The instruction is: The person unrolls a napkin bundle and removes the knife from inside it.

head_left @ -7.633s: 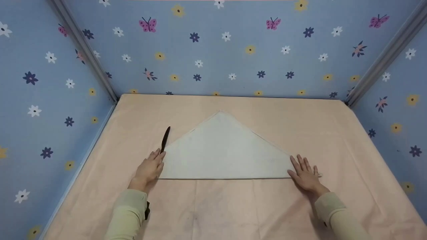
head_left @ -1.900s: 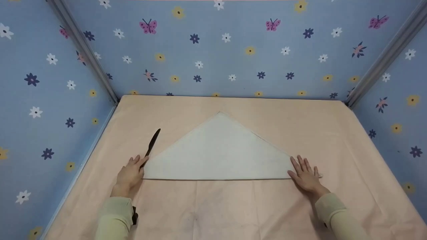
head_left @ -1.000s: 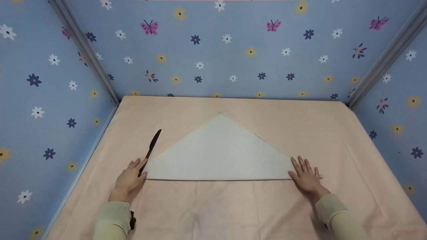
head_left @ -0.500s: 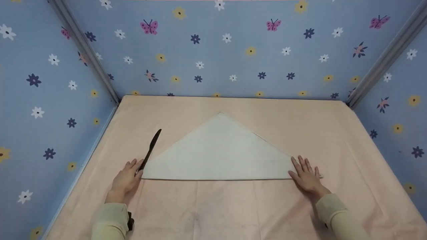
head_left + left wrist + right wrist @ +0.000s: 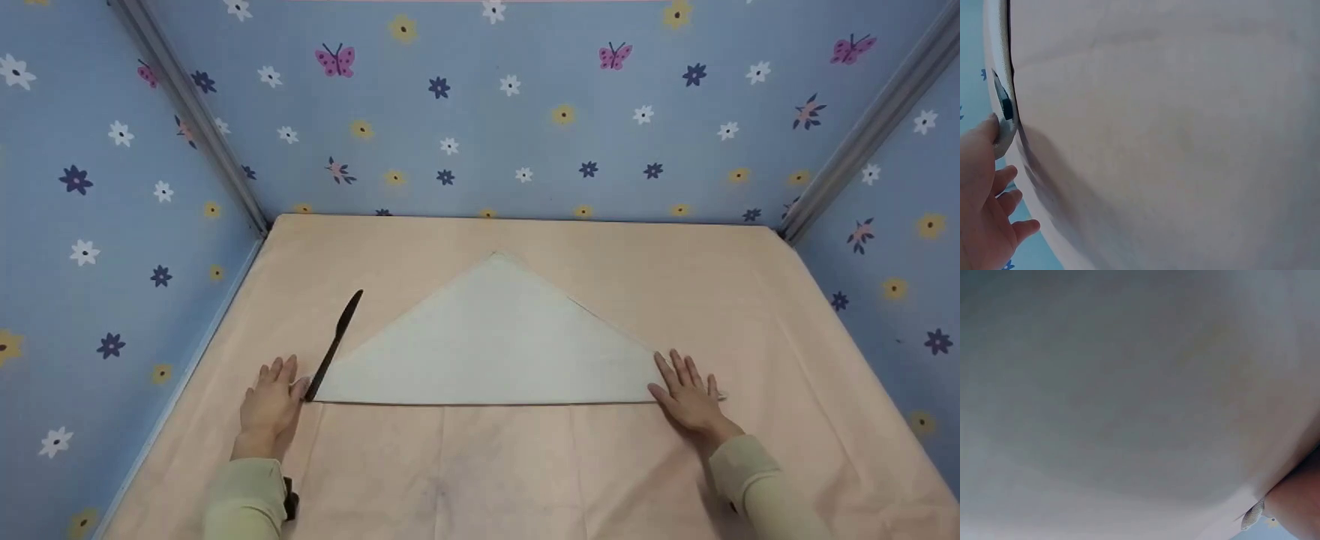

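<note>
A pale cloth [image 5: 487, 337], folded to a triangle, lies flat with its point toward the far wall. Across its left corner slants a dark table knife [image 5: 335, 339], handle end nearest me. My left hand [image 5: 268, 405] rests just left of the handle with fingers extended, the thumb at the cloth's corner and handle end. In the left wrist view, the thumb of the left hand [image 5: 982, 197] meets the cloth edge close to the knife [image 5: 1006, 107]. My right hand [image 5: 686, 394] lies flat over the right corner, whose tip pokes out beyond it; the right wrist view shows little of this hand [image 5: 1297, 500].
A peach cover [image 5: 510, 472] with creases spreads over the table. Blue flowered walls [image 5: 517, 112] enclose the back and both sides, with grey posts [image 5: 187, 112] at the two far corners.
Since the earliest frame, my left hand has shifted left and the knife now lies further left. The fingers have come off the knife, baring its handle. My right hand has stayed in place.
</note>
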`<state>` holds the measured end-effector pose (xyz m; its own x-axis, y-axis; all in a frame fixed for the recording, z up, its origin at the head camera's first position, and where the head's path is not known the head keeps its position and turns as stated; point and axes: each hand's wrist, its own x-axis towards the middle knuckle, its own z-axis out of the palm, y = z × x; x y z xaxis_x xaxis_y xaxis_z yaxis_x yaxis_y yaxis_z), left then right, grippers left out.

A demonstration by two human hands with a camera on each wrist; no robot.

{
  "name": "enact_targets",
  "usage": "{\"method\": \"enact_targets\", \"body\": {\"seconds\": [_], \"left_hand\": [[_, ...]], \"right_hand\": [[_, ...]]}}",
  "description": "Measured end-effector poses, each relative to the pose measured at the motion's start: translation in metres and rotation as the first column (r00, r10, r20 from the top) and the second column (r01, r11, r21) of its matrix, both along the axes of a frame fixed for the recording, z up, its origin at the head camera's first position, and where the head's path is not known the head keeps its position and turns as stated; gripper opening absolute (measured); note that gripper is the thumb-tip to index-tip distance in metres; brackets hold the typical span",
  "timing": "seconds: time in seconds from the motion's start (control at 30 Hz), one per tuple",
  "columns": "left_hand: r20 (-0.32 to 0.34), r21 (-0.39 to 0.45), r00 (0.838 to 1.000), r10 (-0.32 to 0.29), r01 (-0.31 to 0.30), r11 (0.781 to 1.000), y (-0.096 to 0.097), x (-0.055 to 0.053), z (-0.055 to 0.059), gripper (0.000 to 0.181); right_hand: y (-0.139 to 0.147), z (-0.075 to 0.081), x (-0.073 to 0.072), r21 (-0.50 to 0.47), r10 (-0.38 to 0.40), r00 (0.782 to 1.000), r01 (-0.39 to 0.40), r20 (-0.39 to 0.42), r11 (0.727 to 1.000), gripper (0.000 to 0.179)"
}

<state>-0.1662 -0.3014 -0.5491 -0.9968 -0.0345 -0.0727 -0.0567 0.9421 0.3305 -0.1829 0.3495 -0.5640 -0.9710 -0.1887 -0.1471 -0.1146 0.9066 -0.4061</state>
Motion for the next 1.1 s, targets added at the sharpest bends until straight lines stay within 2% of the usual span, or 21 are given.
{"method": "enact_targets", "body": {"seconds": [0.33, 0.53, 0.9, 1.1], "left_hand": [[-0.005, -0.036, 0.998, 0.062, -0.063, 0.997, -0.0023, 0.0017, -0.0022, 0.060], [0.004, -0.024, 0.996, 0.090, -0.090, 0.996, -0.0038, 0.0021, -0.0033, 0.062], [0.094, 0.008, 0.985, 0.143, -0.144, 0.990, -0.0055, 0.0033, -0.0025, 0.071], [0.116, 0.029, 0.980, 0.159, -0.163, 0.986, -0.0048, 0.0028, -0.0009, 0.072]], "right_hand": [[-0.0009, 0.0017, -0.0009, 0.009, -0.006, 1.000, 0.006, 0.001, 1.000, 0.065], [-0.0012, 0.0019, -0.0011, 0.011, -0.010, 1.000, 0.010, 0.002, 1.000, 0.065], [0.0007, -0.0011, 0.0004, -0.005, 0.000, 1.000, 0.000, -0.011, 1.000, 0.064], [0.0003, -0.0006, 0.0005, 0.002, -0.003, 1.000, 0.003, -0.008, 1.000, 0.064]]}}
